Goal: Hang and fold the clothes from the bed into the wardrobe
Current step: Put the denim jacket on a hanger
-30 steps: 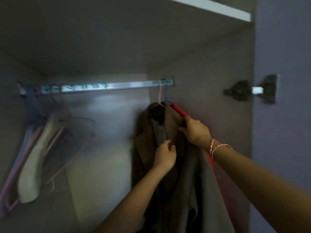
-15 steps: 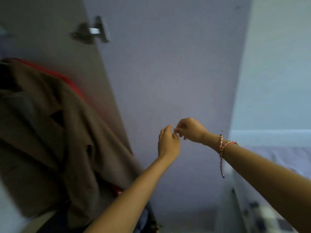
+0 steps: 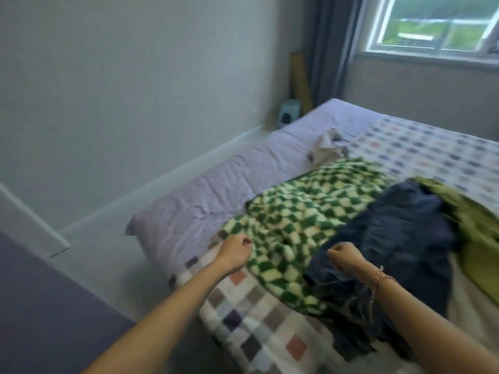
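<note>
— Where do the clothes lie?

— On the bed (image 3: pixel 216 190), heaped on its near half. A green-and-cream checked garment (image 3: pixel 297 225) is spread over the patchwork bedspread (image 3: pixel 432 152). A dark blue garment (image 3: pixel 399 233) lies just to its right, overlapping its edge. An olive-green garment (image 3: pixel 478 228) lies beyond that, at the right margin. A pale crumpled garment (image 3: pixel 329 147) sits apart, farther up the bed.

— And the hands?

— Both arms reach out over the near corner. The left hand (image 3: pixel 236 252) is curled into a fist at the near left edge of the checked garment; whether it touches the cloth I cannot tell. The right hand (image 3: pixel 344 259), a corded bracelet (image 3: pixel 379 279) at its wrist, is likewise a fist, above the near edge of the dark blue garment. Neither fist holds any cloth that I can see.

— So the checked piece lies between them?

— Its near part does, between the two fists and just ahead of them. A window (image 3: pixel 437 25) and a dark curtain (image 3: pixel 332 49) stand past the far end of the bed.
</note>
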